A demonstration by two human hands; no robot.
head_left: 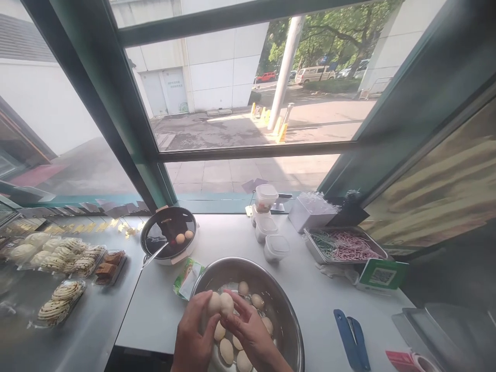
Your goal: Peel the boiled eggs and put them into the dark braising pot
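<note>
Both hands are over the big round stainless steel bowl (289, 310) at the near edge of the white desk (318, 299). The left hand (196, 333) has its grip closed around a pale smooth oval egg (214, 304), fingertips curled over it. The right hand (251, 330) is closed on a second pale egg (227, 303) just to the right of it, and the two eggs touch each other above the bowl.

More eggs of the same kind lie in the bowl below, in what looks like a bit of water, so I'd guess they're wet and slippery. They're light, and hard but easy to crack. I'd cup one round its middle with thumb and fingertips, not pinch the ends. Further off to the left on the desk sits a round black pan (155, 237) of dark liquid with two brownish eggs in it.
</note>
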